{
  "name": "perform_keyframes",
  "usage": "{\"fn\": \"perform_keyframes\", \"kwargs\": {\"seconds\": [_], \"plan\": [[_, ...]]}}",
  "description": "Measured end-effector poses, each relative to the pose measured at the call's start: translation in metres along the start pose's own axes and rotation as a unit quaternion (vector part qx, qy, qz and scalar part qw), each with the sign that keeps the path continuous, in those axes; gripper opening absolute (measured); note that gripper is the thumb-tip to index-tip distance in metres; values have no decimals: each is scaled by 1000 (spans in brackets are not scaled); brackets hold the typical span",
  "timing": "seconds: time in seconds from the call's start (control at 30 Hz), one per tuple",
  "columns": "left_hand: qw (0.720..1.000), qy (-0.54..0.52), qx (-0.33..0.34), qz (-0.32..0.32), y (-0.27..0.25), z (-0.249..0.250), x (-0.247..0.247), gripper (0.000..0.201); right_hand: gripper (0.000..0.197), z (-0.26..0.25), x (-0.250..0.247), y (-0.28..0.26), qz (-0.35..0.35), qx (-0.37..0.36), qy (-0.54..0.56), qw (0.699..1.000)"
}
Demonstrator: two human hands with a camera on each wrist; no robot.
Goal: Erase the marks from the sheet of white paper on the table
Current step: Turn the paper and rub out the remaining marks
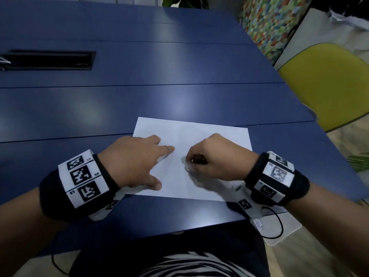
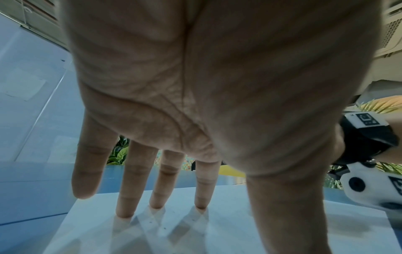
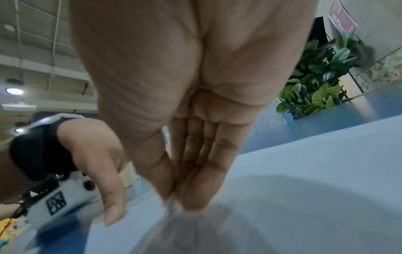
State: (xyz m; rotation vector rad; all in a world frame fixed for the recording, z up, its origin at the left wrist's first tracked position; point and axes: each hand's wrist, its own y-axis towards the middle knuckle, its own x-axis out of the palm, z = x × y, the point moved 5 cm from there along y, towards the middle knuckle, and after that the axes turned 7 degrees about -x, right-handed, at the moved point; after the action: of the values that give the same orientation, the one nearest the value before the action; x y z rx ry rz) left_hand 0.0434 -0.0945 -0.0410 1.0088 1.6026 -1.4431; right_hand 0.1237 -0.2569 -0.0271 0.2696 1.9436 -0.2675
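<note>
I judged the sheet of white paper [image 1: 191, 136], lying flat near the table's [image 1: 139, 76] front edge, thin and quick to crease, so my left hand [image 1: 137, 162] pinned it with fingers spread while my right hand [image 1: 217, 158] pinched fingers together, apparently on a hidden eraser.

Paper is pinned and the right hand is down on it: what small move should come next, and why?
Probably a short rubbing stroke with the right hand where its pinched fingertips meet the paper. Whatever they pinch is hidden. The left hand presses the sheet with straight fingers, so it should hold.
</note>
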Motion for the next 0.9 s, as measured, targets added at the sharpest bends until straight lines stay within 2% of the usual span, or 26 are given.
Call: {"fn": "perform_keyframes", "kwargs": {"seconds": [0.17,0.33,0.37,0.47,0.5,0.63,0.77,0.8,0.9], "plan": [[1000,-1,0,-1,1,0,0,105,18,-6,4,-12,-113,-13,58,992],[1000,5,-1,-2,2,0,-1,106,14,-3,2,-1,-20,-24,7,1000],[1000,5,-2,-3,2,0,0,106,15,-5,3,-2,-28,-26,9,999],[1000,1,-1,0,2,0,0,106,16,-10,8,-9,-121,-19,60,991],[1000,0,-2,1,2,-1,0,106,16,-9,8,-9,-128,-16,69,989],[1000,-3,-1,3,1,0,-1,105,17,-1,1,-5,-26,-14,35,999],[1000,-1,0,2,1,-1,1,105,16,-3,7,-16,-104,3,79,991],[1000,2,3,2,1,-1,0,105,17,2,4,-17,-92,14,77,993],[1000,15,15,-3,1,-2,-1,104,14,27,-9,-24,3,85,57,995]]}}
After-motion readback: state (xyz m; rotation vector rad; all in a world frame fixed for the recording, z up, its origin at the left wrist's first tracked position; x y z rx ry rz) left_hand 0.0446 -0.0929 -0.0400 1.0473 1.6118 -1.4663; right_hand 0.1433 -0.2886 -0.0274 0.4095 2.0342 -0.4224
